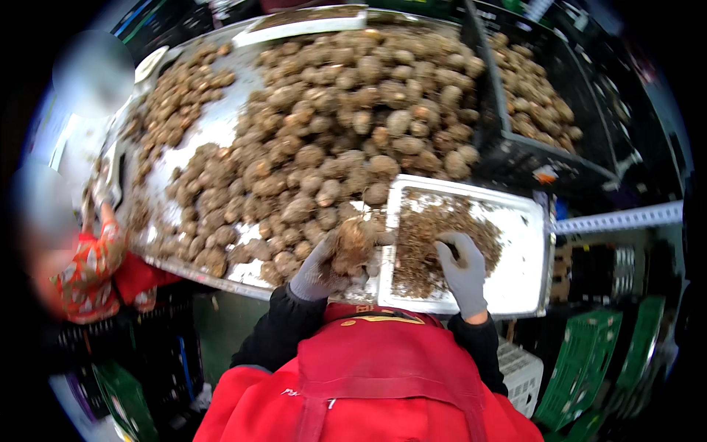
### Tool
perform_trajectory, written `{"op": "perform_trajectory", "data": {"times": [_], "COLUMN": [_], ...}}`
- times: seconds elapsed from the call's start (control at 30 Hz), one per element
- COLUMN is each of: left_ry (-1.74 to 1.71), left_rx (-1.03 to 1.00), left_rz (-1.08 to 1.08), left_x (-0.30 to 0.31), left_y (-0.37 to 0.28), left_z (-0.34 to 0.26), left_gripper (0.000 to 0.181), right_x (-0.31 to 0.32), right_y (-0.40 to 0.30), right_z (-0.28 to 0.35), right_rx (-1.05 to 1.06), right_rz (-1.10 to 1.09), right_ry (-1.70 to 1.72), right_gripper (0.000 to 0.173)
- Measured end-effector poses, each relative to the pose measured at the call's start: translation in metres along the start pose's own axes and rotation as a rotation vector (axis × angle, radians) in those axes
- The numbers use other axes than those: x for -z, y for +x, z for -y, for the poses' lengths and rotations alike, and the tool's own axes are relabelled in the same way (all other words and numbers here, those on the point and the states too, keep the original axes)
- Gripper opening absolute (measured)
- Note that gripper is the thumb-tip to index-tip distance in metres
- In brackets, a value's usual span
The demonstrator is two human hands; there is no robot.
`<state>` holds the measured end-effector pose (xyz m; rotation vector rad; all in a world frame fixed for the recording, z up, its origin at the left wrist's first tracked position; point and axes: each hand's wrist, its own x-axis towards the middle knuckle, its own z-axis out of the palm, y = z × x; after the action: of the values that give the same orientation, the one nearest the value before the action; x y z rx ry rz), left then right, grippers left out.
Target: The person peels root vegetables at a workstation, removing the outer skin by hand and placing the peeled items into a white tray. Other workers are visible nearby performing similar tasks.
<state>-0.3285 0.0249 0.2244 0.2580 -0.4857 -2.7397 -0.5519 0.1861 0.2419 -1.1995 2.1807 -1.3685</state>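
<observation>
A large brown, hairy root vegetable, perhaps taro (354,243), is held in my gloved left hand (326,268), at the near edge of the metal table. To its right, my gloved right hand (462,268) hovers over a white plastic tray (519,248), thumb and index finger curled close together. Whether something small is pinched between them cannot be told. Brown fibrous peelings (420,243) cover the left and middle of the tray. Beyond both hands lies a big heap of similar roots (359,116).
A smaller pile of roots (182,99) lies on the table's left side. A black crate (558,154) with more roots stands at the right. At the far left a co-worker's gloved hands (99,193) reach the table. Green crates (580,364) stand low at the right.
</observation>
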Motion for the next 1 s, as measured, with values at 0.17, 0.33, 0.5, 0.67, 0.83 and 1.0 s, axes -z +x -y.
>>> {"op": "perform_trajectory", "data": {"times": [0.17, 0.33, 0.5, 0.67, 0.83, 1.0], "left_ry": [-0.105, 0.083, -0.020, -0.006, 0.119, 0.018], "left_rx": [-0.224, -0.689, -1.006, -0.660, -0.614, -0.667], "left_rz": [-0.149, -0.707, -1.086, -1.533, -1.500, -1.364], "left_x": [0.038, 0.101, 0.179, 0.210, 0.263, 0.220], "left_y": [-0.047, -0.159, -0.258, -0.229, -0.209, -0.210], "left_z": [-0.039, -0.067, -0.048, -0.008, 0.000, 0.005], "left_gripper": [0.058, 0.044, 0.037, 0.035, 0.034, 0.031], "right_x": [-0.015, -0.018, -0.015, -0.018, -0.018, -0.016], "right_y": [-0.003, -0.007, -0.007, 0.001, 0.002, -0.007], "right_z": [-0.003, -0.015, -0.025, -0.022, -0.020, -0.029], "right_rx": [0.012, -0.162, -0.200, -0.202, -0.212, -0.211], "right_rz": [0.171, 0.257, 0.298, 0.292, 0.316, 0.341], "right_ry": [0.045, 0.076, 0.023, 0.020, 0.035, 0.013], "right_gripper": [0.011, 0.009, 0.010, 0.011, 0.010, 0.010]}}
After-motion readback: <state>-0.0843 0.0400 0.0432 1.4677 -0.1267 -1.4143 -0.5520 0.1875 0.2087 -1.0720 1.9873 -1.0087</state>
